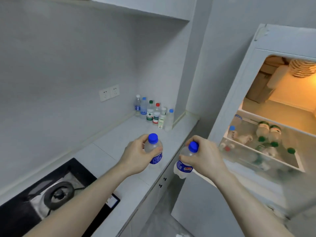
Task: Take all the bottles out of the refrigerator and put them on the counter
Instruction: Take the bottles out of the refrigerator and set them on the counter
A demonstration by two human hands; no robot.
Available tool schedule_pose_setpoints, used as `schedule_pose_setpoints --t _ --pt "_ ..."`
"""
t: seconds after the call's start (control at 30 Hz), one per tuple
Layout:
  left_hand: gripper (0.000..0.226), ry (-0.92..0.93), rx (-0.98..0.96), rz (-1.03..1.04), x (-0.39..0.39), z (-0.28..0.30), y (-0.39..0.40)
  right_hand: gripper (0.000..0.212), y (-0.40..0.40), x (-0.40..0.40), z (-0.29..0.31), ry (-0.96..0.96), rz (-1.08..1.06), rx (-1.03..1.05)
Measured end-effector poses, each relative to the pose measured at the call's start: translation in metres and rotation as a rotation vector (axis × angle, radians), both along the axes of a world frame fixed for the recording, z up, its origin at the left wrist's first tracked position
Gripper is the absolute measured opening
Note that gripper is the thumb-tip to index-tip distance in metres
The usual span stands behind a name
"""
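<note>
While both hands hover by the counter (119, 139), left hand (138, 153) fingers clamp one blue-capped bottle (153, 147) above it; right hand (203, 155) fingers clamp another bottle (185, 161) just past its front edge.

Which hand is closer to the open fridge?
Right. The right hand hangs just beside the refrigerator, off the counter edge; the left hand is farther, over the counter.

Pale tiled counter (109, 149) runs along the wall into the far corner. Six upright bottles (153, 112) stand clustered in that corner, close together. A black gas hob (51, 190) is set into the near left end. Refrigerator shelf (263, 151) carries several bottles lying on their sides (268, 132).
</note>
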State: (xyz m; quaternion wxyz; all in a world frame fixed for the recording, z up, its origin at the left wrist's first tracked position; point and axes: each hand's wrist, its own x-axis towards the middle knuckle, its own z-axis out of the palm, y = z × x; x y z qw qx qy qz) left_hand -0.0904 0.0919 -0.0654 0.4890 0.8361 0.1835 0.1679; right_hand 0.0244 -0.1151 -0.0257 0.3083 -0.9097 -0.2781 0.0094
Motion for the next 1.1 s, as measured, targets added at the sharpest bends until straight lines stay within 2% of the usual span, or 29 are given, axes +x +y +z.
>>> schedule_pose_setpoints --t 0.1,0.33,0.53,0.7,1.1 --pt "0.046 0.028 -0.006 0.074 0.002 -0.012 0.03 0.042 0.041 0.014 -0.012 0.04 0.046 -0.01" --pt "0.035 0.091 -0.018 0.209 0.016 -0.033 0.081 0.049 0.117 0.055 -0.031 0.11 0.214 -0.037" --pt "0.029 0.146 -0.013 0.343 0.051 -0.046 0.105 0.049 0.152 0.112 -0.048 0.101 0.327 -0.065" --pt "0.034 0.168 -0.049 0.439 0.09 -0.056 0.119 0.046 0.176 0.171 -0.06 0.087 0.419 -0.062" --pt "0.044 0.294 -0.087 0.522 0.166 -0.093 0.178 0.042 0.247 0.259 -0.116 0.189 0.478 -0.055"
